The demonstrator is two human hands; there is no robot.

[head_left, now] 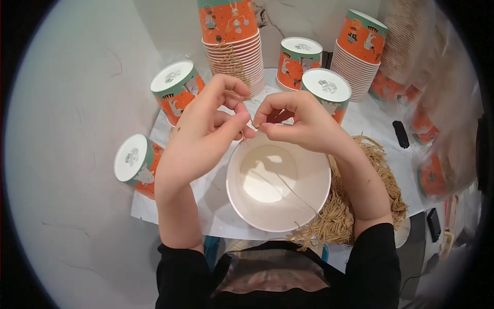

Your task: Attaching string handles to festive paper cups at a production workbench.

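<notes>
Both my hands are raised close together over the far rim of a white paper tub (314, 193), whose inside faces up. The thumb and fingers of my left hand (206, 129) are pinched together at a thin strand of string (251, 122). My right hand (303, 123) pinches the same spot from the other side, its fingertips almost touching the left ones. A thin line, string or shadow, crosses the inside of the tub. Under my right forearm lies a heap of tan strings (334, 219), reaching the tub's right side.
Orange and green tubs stand upside down around the table: one at left (131, 159), another behind it (175, 82), more at the back (327, 87). Tall nested stacks (234, 56) (355, 72) rise behind. Plastic-wrapped tubs (432, 123) and a small black object (400, 134) are at right.
</notes>
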